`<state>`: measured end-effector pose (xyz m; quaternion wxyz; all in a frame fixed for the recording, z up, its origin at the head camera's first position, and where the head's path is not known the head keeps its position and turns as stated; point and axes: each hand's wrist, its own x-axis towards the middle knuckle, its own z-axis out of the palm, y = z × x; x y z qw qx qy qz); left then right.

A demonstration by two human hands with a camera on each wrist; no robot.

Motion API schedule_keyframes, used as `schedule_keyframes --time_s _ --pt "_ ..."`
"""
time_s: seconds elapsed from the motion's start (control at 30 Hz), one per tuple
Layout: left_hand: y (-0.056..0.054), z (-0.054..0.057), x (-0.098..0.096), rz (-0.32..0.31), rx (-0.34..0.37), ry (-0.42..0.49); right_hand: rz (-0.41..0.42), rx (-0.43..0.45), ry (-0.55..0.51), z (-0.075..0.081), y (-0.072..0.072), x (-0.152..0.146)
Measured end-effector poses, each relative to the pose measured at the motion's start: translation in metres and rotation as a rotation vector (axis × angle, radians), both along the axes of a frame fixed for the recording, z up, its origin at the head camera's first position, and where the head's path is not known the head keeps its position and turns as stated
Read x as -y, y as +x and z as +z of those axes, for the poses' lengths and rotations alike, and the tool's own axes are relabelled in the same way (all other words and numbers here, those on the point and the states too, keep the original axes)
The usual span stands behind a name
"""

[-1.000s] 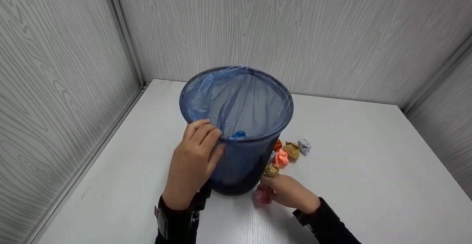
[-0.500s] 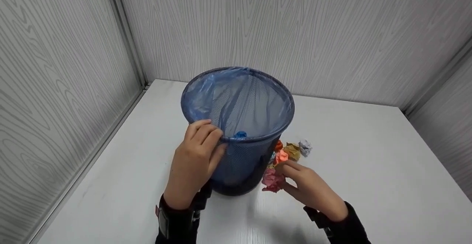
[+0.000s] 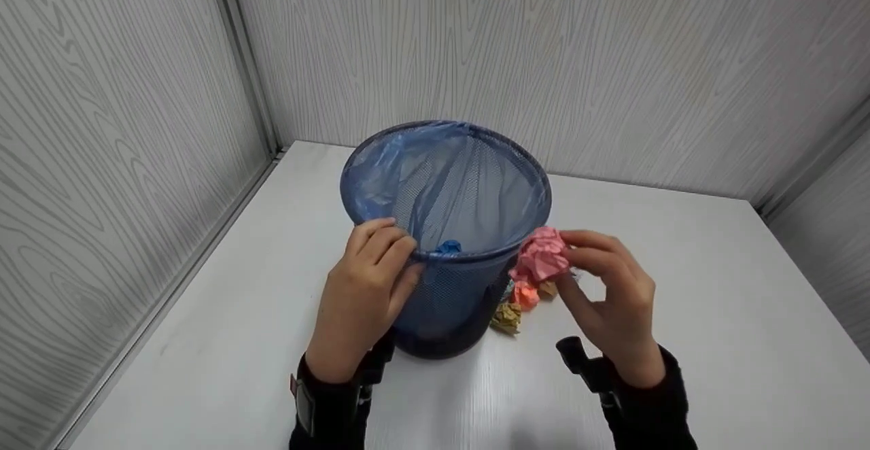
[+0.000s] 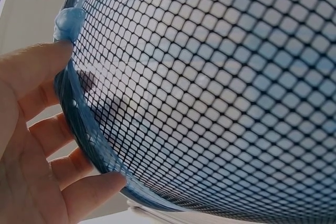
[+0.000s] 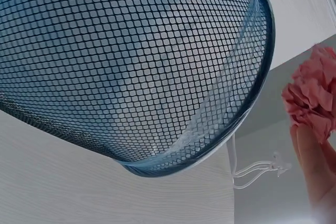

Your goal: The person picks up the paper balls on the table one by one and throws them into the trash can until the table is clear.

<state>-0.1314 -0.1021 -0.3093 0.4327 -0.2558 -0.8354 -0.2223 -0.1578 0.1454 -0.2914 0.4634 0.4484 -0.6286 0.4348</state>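
Note:
A dark mesh wastebasket [image 3: 442, 300] lined with a blue plastic bag [image 3: 380, 164] stands on the table. My left hand [image 3: 363, 293] grips its near rim, fingers over the edge and thumb outside; the left wrist view shows this hand [image 4: 37, 124] along the bagged rim. Between thumb and fingers my right hand [image 3: 612, 293] pinches a pink crumpled paper ball [image 3: 542, 254], raised beside the rim's right side. The right wrist view shows the pink ball [image 5: 313, 93] apart from the mesh. Inside the basket a blue paper ball [image 3: 448, 247] shows partly above the near rim.
On the white table [image 3: 680, 300], right of the basket, lie more crumpled balls: an olive one [image 3: 506, 317], an orange-pink one [image 3: 525, 295] and a tan one [image 3: 547, 290], partly hidden. Wood-grained walls [image 3: 510, 42] enclose the table at back and sides.
My right hand has lifted the pink paper ball from the table, up and to the right, to rim height. My left hand keeps its grip on the rim.

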Motion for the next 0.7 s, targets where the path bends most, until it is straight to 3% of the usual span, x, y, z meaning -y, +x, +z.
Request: schedule_keyframes --time_s 0.17,0.33,0.53,0.7 --pt "-0.001 0.000 0.000 -0.011 -0.002 0.014 -0.016 0.071 -0.078 0.009 -0.015 0.012" --pt "-0.002 0.001 -0.003 -0.015 -0.009 0.007 -0.096 0.195 -0.036 0.008 -0.026 0.017" --pt "-0.001 0.000 -0.007 -0.022 -0.007 0.007 -0.112 0.247 -0.061 -0.008 -0.023 0.007" --pt "0.000 0.000 -0.006 -0.023 -0.005 0.009 -0.218 0.312 -0.065 -0.035 -0.020 -0.011"
